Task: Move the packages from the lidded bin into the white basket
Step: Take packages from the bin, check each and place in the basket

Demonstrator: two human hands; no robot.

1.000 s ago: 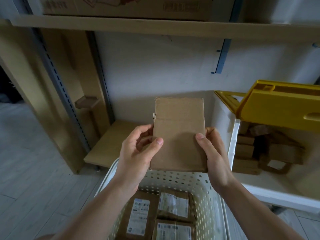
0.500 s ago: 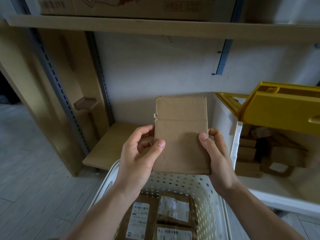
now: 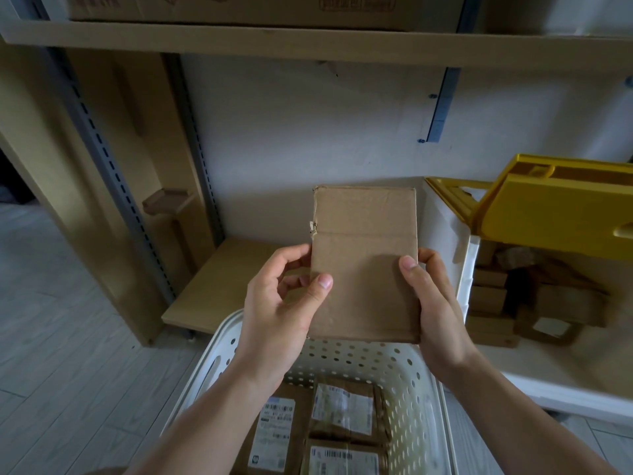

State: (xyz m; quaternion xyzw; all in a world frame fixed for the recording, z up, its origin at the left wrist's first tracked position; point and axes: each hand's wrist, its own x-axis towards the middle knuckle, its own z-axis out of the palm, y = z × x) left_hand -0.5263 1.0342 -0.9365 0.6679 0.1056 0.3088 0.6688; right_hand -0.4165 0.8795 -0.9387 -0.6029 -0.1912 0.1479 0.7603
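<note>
Left hand (image 3: 281, 303) pinches the left edge of a flat cardboard package (image 3: 365, 262): thumb flat on the near face, tip pressed on the board, remaining fingers curled round behind the edge. Right hand (image 3: 436, 313) grips the right edge the same way, thumb laid along the front face, fingers wrapped behind and mostly hidden. Package is held upright in the air, plain brown face toward the camera, above the far rim of the white basket (image 3: 219, 365) and not touching it. Matte corrugated board, rectangular, one horizontal crease across the upper third, small torn nick with white fleck on the left edge at that crease, corners a little soft. Basket is white plastic, rounded rim, walls punched with round holes, slot handle in the left wall. Inside on the bottom lie three labelled packages (image 3: 342, 411), brown, flat, each with a white printed barcode label, packed close together. To the right stands the lidded bin (image 3: 448, 234), white smooth plastic walls, its yellow lid (image 3: 555, 204) swung up and open, glossy moulded plastic with a recessed handle. In the bin sits a pile of brown packages (image 3: 534, 303), small boxy shapes, jumbled, detail dim. Behind, a pale wooden shelf board (image 3: 212, 286) low down, grey slotted metal upright (image 3: 113, 166), plain white wall. Floor (image 3: 51, 337) is grey wood-look planks.
</note>
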